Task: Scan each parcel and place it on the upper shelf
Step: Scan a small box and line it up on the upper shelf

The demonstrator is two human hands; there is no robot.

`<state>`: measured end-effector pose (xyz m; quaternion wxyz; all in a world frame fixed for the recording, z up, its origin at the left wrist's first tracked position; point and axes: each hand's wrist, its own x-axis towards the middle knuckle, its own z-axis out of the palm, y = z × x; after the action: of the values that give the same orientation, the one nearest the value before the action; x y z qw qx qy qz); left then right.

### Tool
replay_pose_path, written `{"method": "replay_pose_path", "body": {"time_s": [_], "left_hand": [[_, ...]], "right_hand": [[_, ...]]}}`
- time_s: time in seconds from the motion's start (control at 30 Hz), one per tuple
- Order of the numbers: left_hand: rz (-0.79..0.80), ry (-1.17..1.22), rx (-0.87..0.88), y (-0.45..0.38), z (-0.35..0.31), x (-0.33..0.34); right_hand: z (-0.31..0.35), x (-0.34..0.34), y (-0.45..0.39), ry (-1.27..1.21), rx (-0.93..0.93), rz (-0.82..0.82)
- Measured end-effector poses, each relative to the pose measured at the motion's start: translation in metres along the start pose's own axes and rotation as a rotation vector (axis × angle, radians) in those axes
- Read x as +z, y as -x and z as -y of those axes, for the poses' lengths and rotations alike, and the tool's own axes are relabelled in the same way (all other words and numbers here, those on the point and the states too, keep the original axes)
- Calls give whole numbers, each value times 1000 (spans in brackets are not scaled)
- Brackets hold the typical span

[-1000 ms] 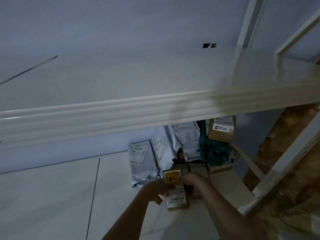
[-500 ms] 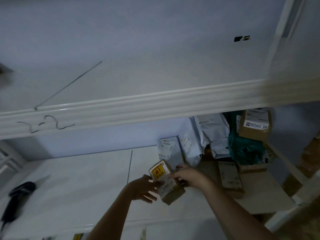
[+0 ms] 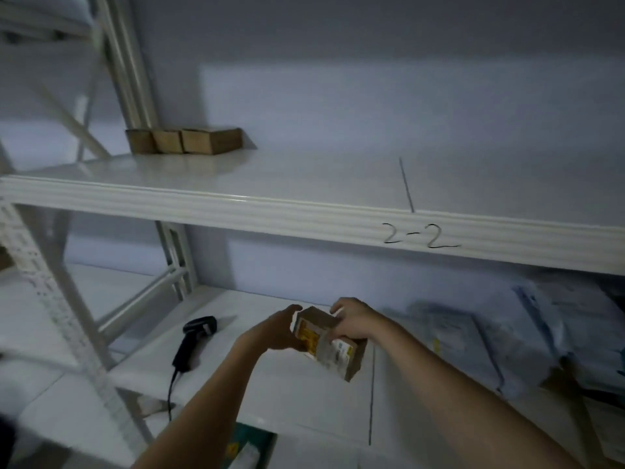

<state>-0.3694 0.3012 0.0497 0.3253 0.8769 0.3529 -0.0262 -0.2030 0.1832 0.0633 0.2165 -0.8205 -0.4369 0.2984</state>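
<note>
I hold a small cardboard parcel (image 3: 329,343) with a yellow sticker and a white label above the lower shelf. My left hand (image 3: 275,328) cups its left end, and my right hand (image 3: 351,321) grips it from above. A black handheld scanner (image 3: 192,340) with a cable lies on the lower shelf, left of my hands. The white upper shelf (image 3: 304,211), marked "2-2" on its front edge, carries three small cardboard boxes (image 3: 184,141) at its back left.
Grey mailer bags and other parcels (image 3: 527,336) are piled on the lower shelf at the right, blurred. White perforated uprights and braces (image 3: 61,316) stand at the left. A green-and-yellow package (image 3: 247,450) shows below the lower shelf's front edge.
My hands carried the parcel left from the pile, and my view swung left and up. The scanner and the boxes on the upper shelf came into sight.
</note>
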Motion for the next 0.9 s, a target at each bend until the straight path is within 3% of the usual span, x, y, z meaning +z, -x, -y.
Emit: {"method": "replay_pose_path", "body": {"time_s": [0.17,0.27,0.33,0.43,0.5,0.6,0.73,0.8,0.9], "left_hand": [[17,-295,78,-2,44,-40],[73,-313,63,-7,69,-48],[57,-180,-5,-13,92,-54],[39,276,-108,-20,129,-61],[78,494,-148,-26,145,-67],[193,516,-209,-45,154,-76],[239,464,-303,-84,162,-87],[194,421,-327,-100,171,-93],[-144,485,-415,-118,198,-99]], "right_hand": [[87,44,-27,253,-177,89],[109,58,-42,285,-233,117],[112,60,-54,138,-217,104],[106,60,-73,-58,-195,39],[99,62,-90,-278,-110,97],[92,68,-121,-531,-31,160],[93,67,-161,-524,-53,154],[93,67,-180,-505,-41,120],[89,73,-205,-509,37,88]]}}
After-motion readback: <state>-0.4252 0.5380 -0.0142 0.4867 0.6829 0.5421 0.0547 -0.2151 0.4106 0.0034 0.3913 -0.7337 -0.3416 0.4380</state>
